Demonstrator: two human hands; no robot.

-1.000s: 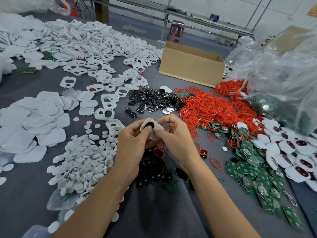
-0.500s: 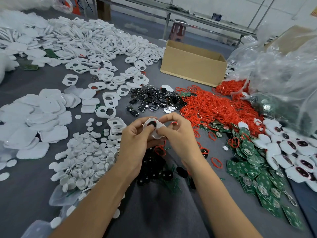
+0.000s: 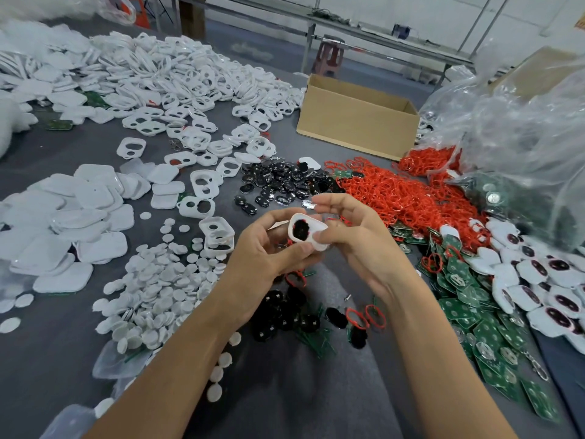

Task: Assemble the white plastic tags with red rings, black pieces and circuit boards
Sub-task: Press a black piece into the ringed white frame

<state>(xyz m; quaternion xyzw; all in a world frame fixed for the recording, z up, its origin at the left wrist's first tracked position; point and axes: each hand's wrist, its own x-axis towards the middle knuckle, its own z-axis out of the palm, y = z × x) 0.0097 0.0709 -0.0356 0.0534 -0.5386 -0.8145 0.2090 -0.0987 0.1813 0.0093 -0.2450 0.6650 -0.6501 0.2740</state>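
Pinching the white tag [image 3: 317, 225] by its rim, left hand [image 3: 269, 251] and right hand [image 3: 361, 245] hold it above the table [image 3: 79, 153] centre, black piece [image 3: 300, 229] seated inside. It looks light, stiff and smooth, so edge grips suit; red rings [image 3: 405, 198] lie at 2 o'clock.

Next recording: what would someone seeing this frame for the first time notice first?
Dead centre, the left hand and right hand hold a white plastic tag with a black piece seated in it. Just right of them sprawls a bright heap of red rings. White tag shells flood the far left.
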